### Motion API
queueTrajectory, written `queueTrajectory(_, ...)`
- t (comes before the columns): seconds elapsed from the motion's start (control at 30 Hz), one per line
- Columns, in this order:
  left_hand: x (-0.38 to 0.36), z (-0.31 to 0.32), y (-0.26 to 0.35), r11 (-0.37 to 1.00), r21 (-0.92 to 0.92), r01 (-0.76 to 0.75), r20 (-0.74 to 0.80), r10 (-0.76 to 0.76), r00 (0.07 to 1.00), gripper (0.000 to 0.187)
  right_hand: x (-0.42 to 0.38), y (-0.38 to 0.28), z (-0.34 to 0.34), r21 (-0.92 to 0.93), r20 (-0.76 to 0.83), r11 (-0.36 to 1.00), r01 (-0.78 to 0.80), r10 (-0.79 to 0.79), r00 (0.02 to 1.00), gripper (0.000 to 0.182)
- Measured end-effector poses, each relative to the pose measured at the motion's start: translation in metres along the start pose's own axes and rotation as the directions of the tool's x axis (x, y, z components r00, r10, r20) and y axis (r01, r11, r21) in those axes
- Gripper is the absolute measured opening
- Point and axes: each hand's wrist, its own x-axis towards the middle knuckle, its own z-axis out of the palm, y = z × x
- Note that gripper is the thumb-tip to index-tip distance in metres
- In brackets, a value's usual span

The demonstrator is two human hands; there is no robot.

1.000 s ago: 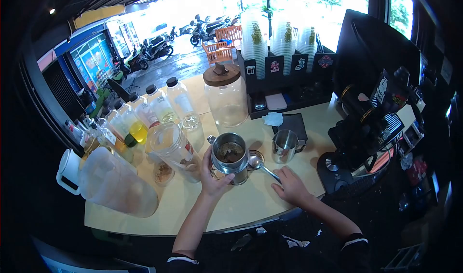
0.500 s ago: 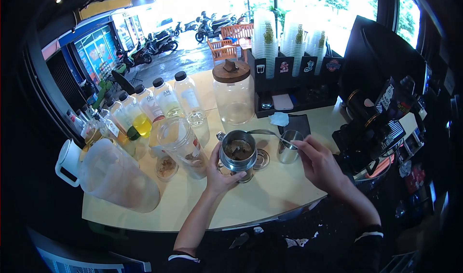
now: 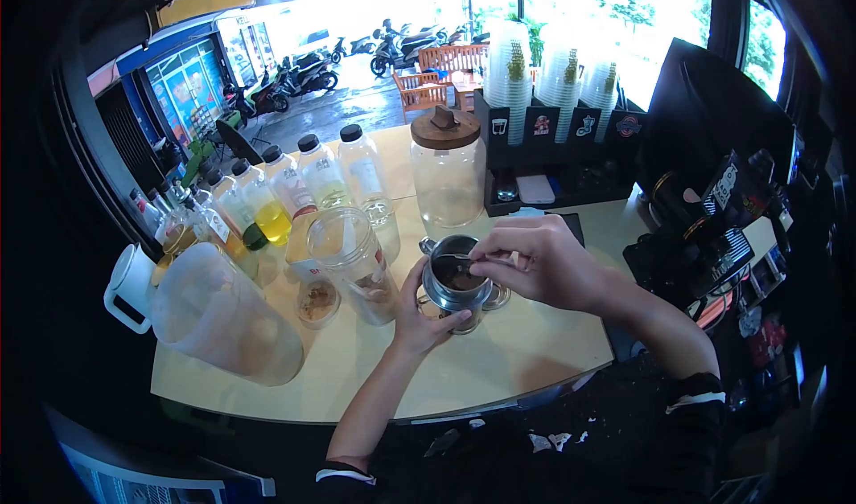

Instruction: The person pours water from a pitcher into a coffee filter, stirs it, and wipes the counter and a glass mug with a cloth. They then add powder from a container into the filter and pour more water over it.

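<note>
Near the middle of the counter stands a metal coffee filter cup (image 3: 456,301) with dark, coffee-like contents, on top of another metal vessel. My left hand (image 3: 423,321) is wrapped round its left and lower side. Over its right rim, my right hand (image 3: 539,259) pinches a metal spoon (image 3: 464,256), whose lower end is inside the cup. A round metal piece (image 3: 499,296) lies partly hidden behind the cup's right side. To the left stands a clear open jar (image 3: 361,268) beside a small round container (image 3: 318,301) of brown powder.
A large translucent pitcher (image 3: 223,317) stands at the left, with a row of black-capped bottles (image 3: 319,179) behind. A wooden-lidded glass jar (image 3: 448,174) and a black cup rack (image 3: 562,130) are at the back. Dark equipment (image 3: 682,228) occupies the right side.
My right hand has moved left over the filter cup and lowered the spoon into it, now covering the metal tumbler. My left hand keeps its hold. The view has shifted slightly.
</note>
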Motion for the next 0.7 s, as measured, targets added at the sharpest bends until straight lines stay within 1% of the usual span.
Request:
queueTrajectory(0.03, 0.0, 0.0, -0.001, 1.0, 0.013, -0.006, 0.012, 0.006, 1.0, 0.102, 0.0, 0.002, 0.001, 0.0, 0.001, 1.0, 0.004, -0.004, 1.0, 0.011)
queueTrajectory(0.1, 0.001, -0.002, -0.003, 1.0, 0.027, -0.012, 0.018, 0.012, 1.0, 0.101, -0.003, 0.008, 0.003, -0.025, -0.052, 0.993, 0.112, -0.113, 0.992, 0.01)
queueTrajectory(0.13, 0.001, -0.002, -0.004, 0.999, 0.044, -0.018, 0.026, 0.017, 1.0, 0.101, -0.006, 0.011, 0.003, -0.023, -0.049, 0.993, 0.115, -0.116, 0.992, 0.01)
queueTrajectory(0.2, 0.001, -0.003, -0.004, 0.998, 0.062, -0.026, 0.029, 0.024, 0.999, 0.101, -0.013, 0.015, 0.003, -0.213, 0.004, 0.97, 0.119, -0.121, 0.993, 0.013)
queueTrajectory(0.23, 0.0, -0.002, -0.004, 0.997, 0.067, -0.031, 0.026, 0.03, 0.999, 0.101, -0.016, 0.016, 0.005, -0.212, 0.006, 0.97, 0.123, -0.124, 0.992, 0.013)
queueTrajectory(0.3, 0.0, -0.003, -0.003, 0.997, 0.074, -0.037, 0.024, 0.035, 0.999, 0.101, -0.022, 0.019, 0.011, -0.293, 0.061, 0.949, 0.121, -0.107, 0.992, 0.019)
queueTrajectory(0.33, 0.0, -0.003, -0.001, 0.996, 0.081, -0.028, 0.03, 0.026, 0.999, 0.101, -0.025, 0.023, 0.015, -0.29, 0.063, 0.942, 0.17, -0.159, 0.985, 0.022)
queueTrajectory(0.37, 0.0, -0.003, 0.0, 0.996, 0.089, -0.021, 0.036, 0.018, 0.999, 0.102, -0.027, 0.021, 0.016, -0.29, 0.062, 0.941, 0.173, -0.162, 0.985, 0.022)
queueTrajectory(0.43, 0.001, -0.004, -0.001, 0.995, 0.096, -0.013, 0.047, 0.008, 0.999, 0.103, -0.029, 0.018, 0.015, -0.268, 0.034, 0.922, 0.28, -0.282, 0.959, 0.023)
queueTrajectory(0.47, 0.001, -0.004, 0.0, 0.995, 0.101, -0.002, 0.058, -0.004, 0.998, 0.105, -0.03, 0.02, 0.014, -0.311, 0.037, 0.903, 0.297, -0.301, 0.953, 0.024)
queueTrajectory(0.5, 0.001, -0.004, 0.002, 0.994, 0.105, -0.004, 0.054, -0.002, 0.999, 0.105, -0.032, 0.021, 0.013, -0.309, 0.037, 0.902, 0.303, -0.307, 0.951, 0.024)
queueTrajectory(0.57, 0.002, -0.003, 0.012, 0.975, 0.197, -0.099, 0.01, 0.099, 0.995, 0.108, -0.037, 0.024, 0.012, -0.398, 0.029, 0.877, 0.269, -0.281, 0.959, 0.026)
queueTrajectory(0.6, 0.004, -0.002, 0.02, 0.974, 0.2, -0.108, 0.011, 0.108, 0.994, 0.108, -0.04, 0.025, 0.013, -0.403, 0.024, 0.874, 0.273, -0.287, 0.957, 0.026)
queueTrajectory(0.63, 0.003, 0.0, 0.03, 0.915, 0.358, -0.185, -0.033, 0.211, 0.977, 0.107, -0.043, 0.027, 0.016, -0.463, 0.034, 0.831, 0.31, -0.332, 0.943, 0.028)
queueTrajectory(0.67, 0.002, 0.001, 0.04, 0.826, 0.51, -0.239, -0.062, 0.312, 0.948, 0.107, -0.046, 0.028, 0.018, -0.516, 0.048, 0.784, 0.345, -0.375, 0.926, 0.031)
queueTrajectory(0.7, 0.003, 0.004, 0.048, 0.824, 0.516, -0.235, -0.064, 0.31, 0.948, 0.107, -0.047, 0.028, 0.02, -0.51, 0.047, 0.786, 0.349, -0.379, 0.924, 0.031)
